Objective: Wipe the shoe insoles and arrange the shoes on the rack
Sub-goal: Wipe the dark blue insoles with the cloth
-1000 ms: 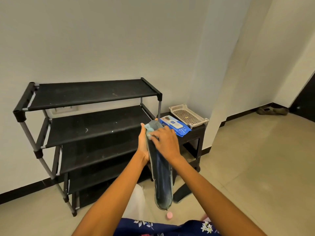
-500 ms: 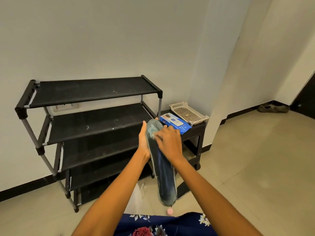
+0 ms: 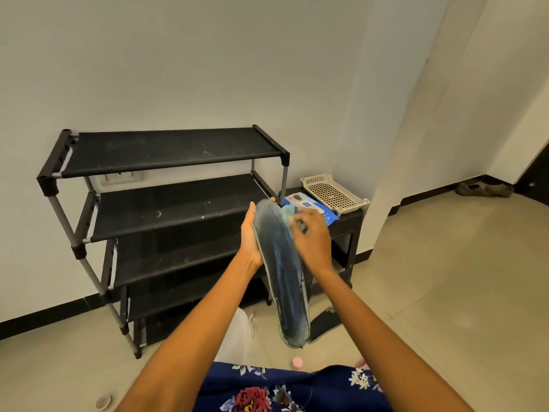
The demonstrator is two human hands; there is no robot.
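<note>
My left hand (image 3: 249,237) grips the upper end of a long dark blue-grey insole (image 3: 283,278), which hangs down tilted in front of me. My right hand (image 3: 312,237) pinches a pale teal wipe (image 3: 288,214) against the insole's top right edge. Behind my hands stands the black shoe rack (image 3: 166,203) with several bare fabric shelves. A dark shoe (image 3: 325,324) lies on the floor under the insole, partly hidden by it.
A small black side table (image 3: 347,226) right of the rack carries a blue wipes pack (image 3: 309,205) and a cream perforated tray (image 3: 334,193). A white bag (image 3: 237,334) sits on the floor. A pair of shoes (image 3: 484,188) lies far right by the wall.
The insole has tilted so its face shows more. My right hand with the wipe has shifted from the top centre to the insole's upper right edge.
</note>
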